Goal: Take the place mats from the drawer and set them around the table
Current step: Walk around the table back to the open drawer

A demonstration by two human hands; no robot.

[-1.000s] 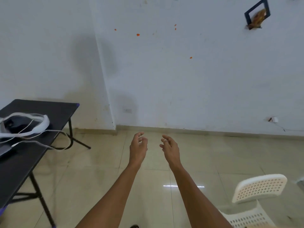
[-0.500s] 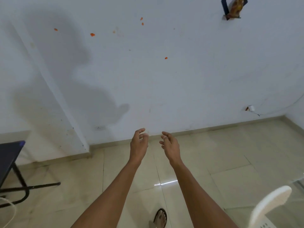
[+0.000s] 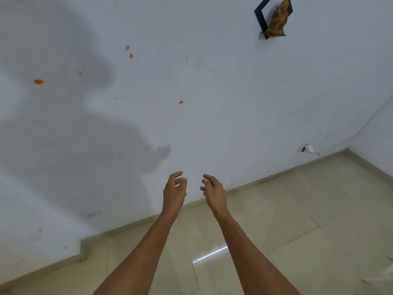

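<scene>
My left hand (image 3: 174, 191) and my right hand (image 3: 213, 191) are held out in front of me at mid-frame, a short gap between them. Both are empty, with fingers loosely curled and apart. Behind them is a white wall and the tiled floor. No place mats, drawer or table are in view.
A white wall (image 3: 212, 92) with small orange marks fills most of the view. A small black shelf with a brown figurine (image 3: 276, 18) hangs high on the right. Beige floor tiles (image 3: 297, 220) run along the bottom; a room corner lies at the far right.
The view has swung to the right: the black table and the white chair have left the frame. My hands keep the same empty pose in front of me.
</scene>
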